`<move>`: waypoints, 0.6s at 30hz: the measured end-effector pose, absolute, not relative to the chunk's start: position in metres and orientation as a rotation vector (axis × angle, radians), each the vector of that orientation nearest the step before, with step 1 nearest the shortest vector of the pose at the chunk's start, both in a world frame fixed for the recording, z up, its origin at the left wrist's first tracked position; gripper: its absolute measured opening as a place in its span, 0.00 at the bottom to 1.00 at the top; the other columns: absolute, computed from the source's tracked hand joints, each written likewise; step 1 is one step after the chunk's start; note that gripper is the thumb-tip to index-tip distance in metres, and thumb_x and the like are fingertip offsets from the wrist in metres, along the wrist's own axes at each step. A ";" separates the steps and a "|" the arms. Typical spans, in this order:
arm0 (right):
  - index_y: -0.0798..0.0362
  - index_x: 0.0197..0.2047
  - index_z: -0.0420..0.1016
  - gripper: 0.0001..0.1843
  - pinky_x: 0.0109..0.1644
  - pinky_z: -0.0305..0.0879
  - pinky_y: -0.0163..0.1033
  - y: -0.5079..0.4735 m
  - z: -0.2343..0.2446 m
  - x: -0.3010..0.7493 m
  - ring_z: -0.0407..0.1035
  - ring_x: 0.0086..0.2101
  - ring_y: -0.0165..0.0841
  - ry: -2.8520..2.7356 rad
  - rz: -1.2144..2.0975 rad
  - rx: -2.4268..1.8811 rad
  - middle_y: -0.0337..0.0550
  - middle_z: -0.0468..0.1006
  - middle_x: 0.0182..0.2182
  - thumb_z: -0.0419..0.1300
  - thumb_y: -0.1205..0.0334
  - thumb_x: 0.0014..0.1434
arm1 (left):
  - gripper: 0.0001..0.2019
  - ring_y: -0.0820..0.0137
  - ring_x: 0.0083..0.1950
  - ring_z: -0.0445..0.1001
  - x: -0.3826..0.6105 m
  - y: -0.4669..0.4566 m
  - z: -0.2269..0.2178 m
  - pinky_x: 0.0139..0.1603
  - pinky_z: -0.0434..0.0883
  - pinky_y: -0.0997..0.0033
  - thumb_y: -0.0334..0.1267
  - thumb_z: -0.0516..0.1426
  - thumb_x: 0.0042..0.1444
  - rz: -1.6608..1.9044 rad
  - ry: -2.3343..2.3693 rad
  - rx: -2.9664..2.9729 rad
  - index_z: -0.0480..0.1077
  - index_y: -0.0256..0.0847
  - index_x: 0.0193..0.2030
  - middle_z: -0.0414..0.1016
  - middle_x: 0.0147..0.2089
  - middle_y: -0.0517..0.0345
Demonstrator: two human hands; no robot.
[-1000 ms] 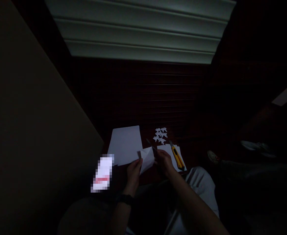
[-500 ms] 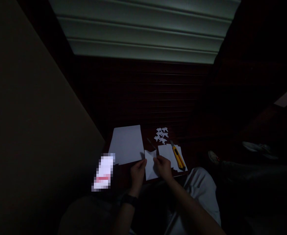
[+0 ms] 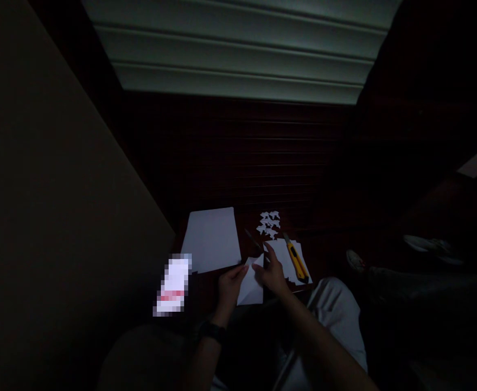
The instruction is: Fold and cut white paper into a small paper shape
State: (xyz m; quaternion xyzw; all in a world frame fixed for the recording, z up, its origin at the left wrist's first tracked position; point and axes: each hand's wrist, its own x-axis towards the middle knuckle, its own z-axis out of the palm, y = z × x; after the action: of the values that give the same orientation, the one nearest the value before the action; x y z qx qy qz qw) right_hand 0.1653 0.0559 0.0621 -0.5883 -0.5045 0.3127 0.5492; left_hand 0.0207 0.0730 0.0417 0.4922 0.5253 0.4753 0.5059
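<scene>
A small sheet of white paper (image 3: 251,290) with creases sits between my hands at the table's near edge. My left hand (image 3: 230,283) is closed, pinching its upper left edge between thumb and fingers. At the sheet's right side is my right hand (image 3: 274,276), with thumb and index finger spread apart. The right thumb touches the paper, while the index finger points up past its corner. Just beyond lies a thin, dark, pen-like tool (image 3: 252,239). A yellow utility knife (image 3: 296,262) rests on white sheets (image 3: 277,251) to the right.
A larger white sheet or stack (image 3: 211,239) lies on the left of the small dark table. Several small folded paper pieces (image 3: 268,224) are grouped at the back right. A bright pixelated object (image 3: 173,285) is at left. Another person's shoe (image 3: 356,262) shows at right.
The small sheet has shifted slightly toward me and tilted. My right thumb and index finger have spread from a pinch on it. My left hand keeps its pinch.
</scene>
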 end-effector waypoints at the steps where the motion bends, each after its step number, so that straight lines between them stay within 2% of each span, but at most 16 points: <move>1: 0.48 0.44 0.72 0.21 0.48 0.59 0.41 0.059 0.063 0.168 0.65 0.44 0.38 -1.221 0.756 -1.360 0.41 0.74 0.43 0.63 0.62 0.43 | 0.15 0.60 0.39 0.74 0.019 0.074 0.043 0.44 0.68 0.63 0.45 0.62 0.41 1.121 1.253 1.186 0.77 0.37 0.34 0.78 0.36 0.52; 4: 0.51 0.34 0.76 0.11 0.47 0.60 0.43 0.068 0.064 0.178 0.68 0.40 0.39 -1.301 0.831 -1.346 0.44 0.76 0.38 0.63 0.60 0.42 | 0.18 0.62 0.37 0.74 0.014 0.074 0.048 0.39 0.69 0.67 0.49 0.61 0.41 1.022 1.187 1.175 0.76 0.36 0.35 0.78 0.35 0.51; 7: 0.51 0.30 0.77 0.08 0.42 0.62 0.43 0.071 0.065 0.186 0.69 0.33 0.39 -1.349 0.914 -1.358 0.43 0.77 0.30 0.63 0.60 0.44 | 0.25 0.64 0.32 0.74 0.011 0.072 0.056 0.33 0.68 0.69 0.55 0.56 0.45 0.925 1.106 1.057 0.75 0.33 0.39 0.78 0.32 0.50; 11: 0.50 0.30 0.78 0.07 0.45 0.61 0.43 0.070 0.070 0.187 0.68 0.38 0.39 -1.398 0.869 -1.255 0.43 0.76 0.36 0.63 0.64 0.44 | 0.28 0.67 0.30 0.74 0.011 0.069 0.064 0.31 0.68 0.70 0.57 0.53 0.48 0.880 1.013 0.902 0.72 0.34 0.43 0.77 0.33 0.49; 14: 0.49 0.29 0.78 0.07 0.47 0.60 0.43 0.069 0.075 0.183 0.67 0.40 0.38 -1.442 0.823 -1.228 0.43 0.74 0.39 0.61 0.68 0.45 | 0.25 0.68 0.30 0.73 0.012 0.068 0.068 0.30 0.67 0.72 0.55 0.56 0.46 0.883 0.992 0.948 0.73 0.33 0.40 0.76 0.32 0.49; 18: 0.48 0.30 0.77 0.13 0.49 0.59 0.43 0.068 0.076 0.180 0.66 0.42 0.37 -1.444 0.761 -1.231 0.41 0.73 0.41 0.58 0.74 0.44 | 0.22 0.66 0.32 0.73 0.011 0.066 0.070 0.32 0.66 0.71 0.51 0.59 0.44 0.885 0.970 1.036 0.74 0.33 0.37 0.76 0.33 0.51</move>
State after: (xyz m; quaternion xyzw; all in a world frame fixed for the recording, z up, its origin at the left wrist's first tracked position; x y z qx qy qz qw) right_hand 0.1795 0.0685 0.0761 -0.5139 -0.6028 0.3176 0.5213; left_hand 0.0112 0.0661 0.0704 0.4596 0.4305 0.3926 0.6703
